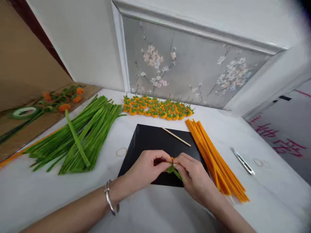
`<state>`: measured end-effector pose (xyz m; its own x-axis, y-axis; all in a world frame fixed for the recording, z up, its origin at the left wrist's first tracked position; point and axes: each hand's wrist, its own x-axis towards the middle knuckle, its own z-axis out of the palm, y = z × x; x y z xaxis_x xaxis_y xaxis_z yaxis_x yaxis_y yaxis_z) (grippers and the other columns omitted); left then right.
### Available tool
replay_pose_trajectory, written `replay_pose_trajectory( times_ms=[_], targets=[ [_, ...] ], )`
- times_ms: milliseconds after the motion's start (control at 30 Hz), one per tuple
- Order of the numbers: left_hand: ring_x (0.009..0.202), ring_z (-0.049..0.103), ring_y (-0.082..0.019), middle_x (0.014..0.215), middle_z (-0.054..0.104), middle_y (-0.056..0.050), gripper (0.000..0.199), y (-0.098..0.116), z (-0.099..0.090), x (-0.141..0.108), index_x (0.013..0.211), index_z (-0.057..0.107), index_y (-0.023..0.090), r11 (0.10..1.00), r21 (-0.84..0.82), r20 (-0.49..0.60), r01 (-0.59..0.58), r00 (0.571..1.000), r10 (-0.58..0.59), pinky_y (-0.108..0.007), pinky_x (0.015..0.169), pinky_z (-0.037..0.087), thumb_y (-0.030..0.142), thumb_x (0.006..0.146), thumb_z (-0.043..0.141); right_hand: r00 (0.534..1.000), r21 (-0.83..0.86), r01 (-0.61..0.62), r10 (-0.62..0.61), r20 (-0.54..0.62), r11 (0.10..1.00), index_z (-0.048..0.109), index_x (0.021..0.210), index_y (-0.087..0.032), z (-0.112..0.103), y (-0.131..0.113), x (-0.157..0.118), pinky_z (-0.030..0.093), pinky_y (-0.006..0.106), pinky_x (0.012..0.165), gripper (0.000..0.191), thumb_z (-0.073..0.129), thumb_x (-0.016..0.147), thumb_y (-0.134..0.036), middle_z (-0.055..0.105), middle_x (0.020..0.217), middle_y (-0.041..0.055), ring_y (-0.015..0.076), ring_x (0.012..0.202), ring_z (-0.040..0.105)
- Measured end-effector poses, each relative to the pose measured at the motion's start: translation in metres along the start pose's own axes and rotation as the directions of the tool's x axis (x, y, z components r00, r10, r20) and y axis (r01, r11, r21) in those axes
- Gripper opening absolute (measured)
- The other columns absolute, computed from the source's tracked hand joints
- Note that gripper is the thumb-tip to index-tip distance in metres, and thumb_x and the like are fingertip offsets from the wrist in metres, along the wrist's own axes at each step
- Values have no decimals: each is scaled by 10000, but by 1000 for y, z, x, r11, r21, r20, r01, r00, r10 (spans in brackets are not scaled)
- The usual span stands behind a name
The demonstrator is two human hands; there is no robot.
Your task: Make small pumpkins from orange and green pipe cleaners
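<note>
Over the board (pixel 150 137), the left hand (pixel 151 164) and right hand (pixel 193 172) both grip the orange-and-green piece (pixel 172 166), fingers (pixel 163 154) pinched closely together. Judgement: one hand should steady it while the other works with light, even pressure.

No words can be read. Far to the right of the right hand (pixel 193 173), big pinkish-red writing (pixel 267 131) is on a grey panel (pixel 286 113), but it is too blurry.
</note>
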<state>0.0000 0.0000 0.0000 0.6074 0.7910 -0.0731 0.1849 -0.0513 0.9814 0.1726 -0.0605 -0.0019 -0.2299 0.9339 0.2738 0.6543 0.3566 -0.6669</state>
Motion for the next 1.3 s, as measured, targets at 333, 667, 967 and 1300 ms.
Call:
replay_pose_trajectory(
  times_ms=[333, 667, 967, 1300],
  targets=[
    [618, 537, -77, 666, 587, 17, 109, 12, -4, 1, 757, 644, 117, 933, -312, 167, 178, 977, -131, -181, 592, 459, 223, 774, 663, 918, -510, 324, -396, -36, 797, 594, 882, -174, -11, 3, 2, 287, 312, 604, 281, 334, 925, -76, 633, 772, 41, 148, 631, 497],
    [697, 580, -96, 748, 604, 0, 128, 20, -2, -2, 803, 603, 119, 945, -326, 16, 31, 999, -27, -218, 685, 500, 232, 787, 662, 905, -128, 138, -178, -387, 982, 593, 956, -184, -16, 3, 0, 463, 260, 671, 123, 494, 908, -130, 623, 873, 57, 152, 771, 596],
    [693, 557, -107, 737, 575, 6, 131, 13, -1, -1, 754, 579, 131, 982, -179, -76, -60, 996, 47, -239, 685, 503, 239, 805, 633, 976, 35, -23, 30, -214, 999, 611, 795, -181, 1, -6, 0, 409, 226, 534, 97, 556, 872, -205, 559, 691, 8, 116, 589, 511],
    [808, 610, -142, 861, 656, -24, 124, 6, 0, 1, 880, 654, 163, 982, 82, -71, -169, 982, 175, -245, 735, 495, 143, 826, 544, 955, 329, -231, 277, -103, 916, 605, 744, -168, 4, -10, 2, 341, 217, 483, 119, 569, 825, -247, 499, 625, -15, 103, 538, 433]
  ],
)
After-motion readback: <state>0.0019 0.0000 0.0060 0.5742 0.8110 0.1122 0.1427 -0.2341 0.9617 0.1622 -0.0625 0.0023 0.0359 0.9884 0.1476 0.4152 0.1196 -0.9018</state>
